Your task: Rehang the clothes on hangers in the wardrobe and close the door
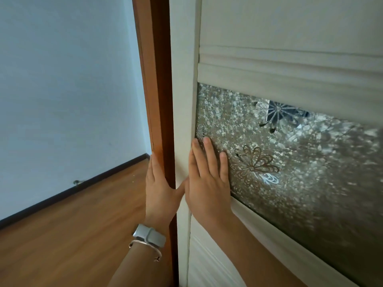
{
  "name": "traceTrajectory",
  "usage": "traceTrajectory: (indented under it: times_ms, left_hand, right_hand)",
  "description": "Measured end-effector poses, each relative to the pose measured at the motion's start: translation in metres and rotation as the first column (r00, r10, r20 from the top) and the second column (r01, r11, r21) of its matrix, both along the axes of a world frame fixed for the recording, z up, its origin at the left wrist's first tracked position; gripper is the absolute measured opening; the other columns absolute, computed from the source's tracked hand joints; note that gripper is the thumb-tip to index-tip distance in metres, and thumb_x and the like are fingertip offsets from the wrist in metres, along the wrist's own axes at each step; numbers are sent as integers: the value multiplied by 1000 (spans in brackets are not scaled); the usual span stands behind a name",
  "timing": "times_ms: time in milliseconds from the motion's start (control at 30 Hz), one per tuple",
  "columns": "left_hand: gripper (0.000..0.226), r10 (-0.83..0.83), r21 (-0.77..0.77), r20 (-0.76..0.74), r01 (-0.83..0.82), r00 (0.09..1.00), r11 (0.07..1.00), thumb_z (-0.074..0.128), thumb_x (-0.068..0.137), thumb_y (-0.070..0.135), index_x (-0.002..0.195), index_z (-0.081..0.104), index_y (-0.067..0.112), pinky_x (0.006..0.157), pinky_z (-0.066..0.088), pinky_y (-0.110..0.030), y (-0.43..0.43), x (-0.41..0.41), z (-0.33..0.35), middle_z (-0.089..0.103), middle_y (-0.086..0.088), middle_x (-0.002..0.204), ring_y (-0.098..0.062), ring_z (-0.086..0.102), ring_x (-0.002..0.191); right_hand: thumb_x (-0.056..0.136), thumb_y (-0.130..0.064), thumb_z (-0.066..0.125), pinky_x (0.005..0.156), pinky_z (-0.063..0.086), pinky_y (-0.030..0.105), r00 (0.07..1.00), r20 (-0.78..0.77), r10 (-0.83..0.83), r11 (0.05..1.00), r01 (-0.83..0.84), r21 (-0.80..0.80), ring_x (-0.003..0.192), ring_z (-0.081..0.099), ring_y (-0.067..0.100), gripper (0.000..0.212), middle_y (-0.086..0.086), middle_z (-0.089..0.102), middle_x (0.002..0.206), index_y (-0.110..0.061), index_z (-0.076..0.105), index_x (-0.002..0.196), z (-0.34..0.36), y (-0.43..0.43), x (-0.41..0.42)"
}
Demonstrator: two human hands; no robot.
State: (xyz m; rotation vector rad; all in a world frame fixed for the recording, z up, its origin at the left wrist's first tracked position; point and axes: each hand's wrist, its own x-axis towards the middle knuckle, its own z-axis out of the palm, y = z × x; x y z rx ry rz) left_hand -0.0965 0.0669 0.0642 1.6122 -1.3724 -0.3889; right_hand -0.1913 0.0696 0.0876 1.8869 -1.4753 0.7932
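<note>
The cream wardrobe door (269,23) fills the right side, with a band of patterned, flower-decorated glass (300,162) across it. Its left stile (183,100) lies against the brown wooden side panel (159,79) of the wardrobe. My right hand (207,181) rests flat, fingers spread, on the glass and the stile. Flat against the brown panel's edge lies my left hand (159,189), its thumb reaching onto the cream stile; a grey watch and a thin bracelet sit on that wrist. No clothes or hangers are visible.
A pale blue wall (62,79) stands to the left, with a dark skirting board (72,189) along its base. Wooden floor (72,235) stretches below and to the left. A small door stop (77,182) sticks out near the skirting.
</note>
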Motion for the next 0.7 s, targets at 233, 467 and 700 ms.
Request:
traceTrajectory:
  times_ms: [233, 467, 700]
  left_hand:
    - [108, -124, 53, -17, 125, 992, 991, 72, 74, 38, 149, -4, 20, 114, 19, -29, -31, 28, 10, 12, 1, 158, -13, 14, 144]
    - [105, -147, 77, 20, 145, 989, 986, 69, 70, 50, 149, 4, 25, 112, 35, -40, -35, 40, 10, 24, 2, 155, -17, 30, 140]
    - [77, -188, 68, 44, 185, 981, 980, 63, 76, 49, 141, 34, 20, 107, 42, -42, -32, 56, 30, 44, 2, 144, -16, 47, 129]
  right_hand:
    - [82, -18, 37, 115, -1, 39, 1000, 13, 11, 1000, -11, 11, 136, 24, 22, 51, 2, 50, 141, -11, 51, 130, 1, -19, 19]
    - [81, -19, 41, 116, 0, 39, 1000, 1, 4, 1000, -4, -20, 136, 26, 22, 51, 3, 50, 141, -10, 48, 131, 0, -21, 21]
    - [83, -24, 43, 112, 16, 31, 937, 248, 245, 969, -240, -52, 128, 42, 15, 40, 0, 63, 126, -15, 66, 114, 10, -11, 18]
